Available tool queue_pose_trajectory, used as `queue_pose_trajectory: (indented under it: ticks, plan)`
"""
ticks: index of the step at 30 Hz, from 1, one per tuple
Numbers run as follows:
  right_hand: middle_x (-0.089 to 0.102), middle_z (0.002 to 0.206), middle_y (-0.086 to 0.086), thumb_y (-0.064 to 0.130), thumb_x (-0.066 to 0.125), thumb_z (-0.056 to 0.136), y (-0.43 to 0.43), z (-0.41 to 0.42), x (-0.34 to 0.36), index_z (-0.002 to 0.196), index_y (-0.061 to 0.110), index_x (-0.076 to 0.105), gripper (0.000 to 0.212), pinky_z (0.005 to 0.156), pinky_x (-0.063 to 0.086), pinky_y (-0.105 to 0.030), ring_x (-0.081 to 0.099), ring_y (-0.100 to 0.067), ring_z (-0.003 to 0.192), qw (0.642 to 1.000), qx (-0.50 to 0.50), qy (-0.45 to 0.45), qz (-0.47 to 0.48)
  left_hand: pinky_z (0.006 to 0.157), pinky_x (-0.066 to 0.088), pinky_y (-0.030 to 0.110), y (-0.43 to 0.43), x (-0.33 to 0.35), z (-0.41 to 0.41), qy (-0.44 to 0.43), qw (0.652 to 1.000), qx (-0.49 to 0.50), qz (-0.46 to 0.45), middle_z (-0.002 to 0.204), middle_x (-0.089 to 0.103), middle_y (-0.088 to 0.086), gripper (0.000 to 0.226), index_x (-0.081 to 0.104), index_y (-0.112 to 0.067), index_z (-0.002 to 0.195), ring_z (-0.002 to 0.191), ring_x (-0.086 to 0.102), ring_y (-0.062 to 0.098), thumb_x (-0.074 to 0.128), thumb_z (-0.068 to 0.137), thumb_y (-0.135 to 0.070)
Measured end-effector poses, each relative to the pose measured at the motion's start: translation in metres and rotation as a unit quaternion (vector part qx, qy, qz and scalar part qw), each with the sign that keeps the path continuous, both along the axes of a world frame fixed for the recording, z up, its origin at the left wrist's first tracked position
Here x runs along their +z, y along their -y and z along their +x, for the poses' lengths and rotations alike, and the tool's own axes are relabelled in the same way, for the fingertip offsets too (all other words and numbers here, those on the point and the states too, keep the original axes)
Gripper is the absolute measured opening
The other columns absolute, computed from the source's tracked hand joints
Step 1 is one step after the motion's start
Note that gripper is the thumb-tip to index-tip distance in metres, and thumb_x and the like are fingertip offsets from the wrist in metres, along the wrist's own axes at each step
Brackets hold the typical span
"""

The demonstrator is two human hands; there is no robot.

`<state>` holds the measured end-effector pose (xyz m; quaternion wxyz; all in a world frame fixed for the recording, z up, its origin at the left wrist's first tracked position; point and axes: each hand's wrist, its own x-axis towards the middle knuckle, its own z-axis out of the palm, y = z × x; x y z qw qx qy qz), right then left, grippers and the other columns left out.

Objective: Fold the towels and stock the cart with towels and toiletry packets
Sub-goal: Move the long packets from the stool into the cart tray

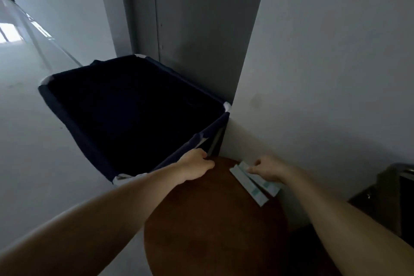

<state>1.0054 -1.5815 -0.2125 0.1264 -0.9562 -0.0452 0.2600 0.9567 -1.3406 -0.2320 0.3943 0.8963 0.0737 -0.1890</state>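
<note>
A dark navy fabric cart [74, 132] stands in the corner, its inside black and its contents hidden. My left hand [197, 167] grips the cart's near right rim, fingers curled over the fabric edge. Pale toiletry packets [251, 182] with teal ends lie on the round brown table [215, 219] near the wall. My right hand [267, 169] rests on them and pinches their upper ends. No towel is in view.
A white wall [336, 74] runs close along the table's right side. A grey door or panel [197, 29] stands behind the cart. A dark piece of furniture [389, 195] sits at the right edge. Pale floor [33, 141] spreads to the left.
</note>
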Motion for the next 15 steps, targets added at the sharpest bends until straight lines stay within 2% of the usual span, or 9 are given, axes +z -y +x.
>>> queue_pose_trajectory:
  ticks: [2,4,6,7,9,11,13,15]
  plan:
    - [0.049,0.080,-0.002,0.043,0.057,0.097,-0.003,0.011,-0.026,0.084,0.013,0.054,0.033,0.067,0.037,-0.031,0.049,-0.018,0.073,0.998,-0.056,-0.020,0.009,0.074,0.043,0.025,-0.006,-0.013,0.029,-0.011,1.000,-0.014,-0.013,0.114,0.054,-0.007,0.059,0.044,-0.020,0.146,0.099,0.055,0.009,0.054,0.094,-0.044]
    - [0.052,0.093,-0.004,0.045,0.056,0.097,-0.003,0.015,-0.052,0.100,0.012,0.055,0.033,0.072,0.040,-0.031,0.053,-0.020,0.082,0.995,-0.091,-0.047,0.001,0.087,0.046,0.030,-0.007,-0.030,0.053,-0.028,0.999,-0.025,-0.016,0.128,0.056,-0.001,0.058,0.045,-0.019,0.146,0.112,0.056,0.017,0.054,0.095,-0.043]
    - [0.059,0.103,-0.008,0.050,0.057,0.095,0.003,0.016,-0.077,0.112,0.011,0.058,0.043,0.071,0.042,-0.031,0.059,-0.025,0.091,0.992,-0.107,-0.064,-0.013,0.091,0.046,0.032,-0.001,-0.049,0.068,-0.047,0.998,-0.044,-0.014,0.137,0.054,0.003,0.057,0.048,-0.018,0.145,0.118,0.055,0.022,0.055,0.094,-0.043]
    - [0.062,0.111,-0.011,0.052,0.058,0.094,0.005,0.017,-0.088,0.119,0.010,0.059,0.048,0.073,0.044,-0.031,0.061,-0.027,0.097,0.991,-0.112,-0.068,-0.019,0.090,0.044,0.030,0.002,-0.056,0.071,-0.054,0.997,-0.050,-0.010,0.137,0.054,0.003,0.055,0.051,-0.017,0.142,0.119,0.055,0.023,0.056,0.093,-0.042]
    - [0.059,0.129,-0.013,0.053,0.058,0.093,0.015,0.024,-0.114,0.133,0.009,0.055,0.059,0.086,0.049,-0.033,0.060,-0.030,0.113,0.987,-0.141,-0.073,-0.024,0.085,0.042,0.026,0.015,-0.080,0.082,-0.074,0.995,-0.065,-0.009,0.129,0.058,0.001,0.045,0.060,-0.017,0.132,0.118,0.056,0.024,0.059,0.093,-0.039]
    - [0.054,0.139,-0.014,0.054,0.058,0.093,0.025,0.034,-0.140,0.139,0.010,0.050,0.064,0.096,0.048,-0.037,0.056,-0.032,0.120,0.983,-0.166,-0.076,-0.021,0.076,0.044,0.024,0.028,-0.101,0.090,-0.098,0.993,-0.069,-0.013,0.112,0.062,-0.001,0.027,0.066,-0.018,0.114,0.105,0.058,0.021,0.060,0.093,-0.034]
    - [0.055,0.137,-0.014,0.051,0.058,0.093,0.034,0.048,-0.168,0.139,0.010,0.051,0.061,0.094,0.050,-0.038,0.058,-0.032,0.116,0.980,-0.183,-0.072,-0.015,0.079,0.047,0.026,0.040,-0.121,0.099,-0.122,0.990,-0.067,-0.017,0.115,0.061,0.003,0.038,0.060,-0.013,0.127,0.102,0.059,0.020,0.061,0.094,-0.032]
    - [0.060,0.130,-0.014,0.045,0.057,0.094,0.043,0.063,-0.196,0.135,0.011,0.055,0.054,0.089,0.053,-0.038,0.062,-0.032,0.107,0.979,-0.192,-0.068,-0.008,0.088,0.052,0.033,0.051,-0.139,0.108,-0.148,0.988,-0.053,-0.011,0.125,0.061,0.008,0.049,0.052,-0.011,0.138,0.109,0.061,0.025,0.061,0.095,-0.032]
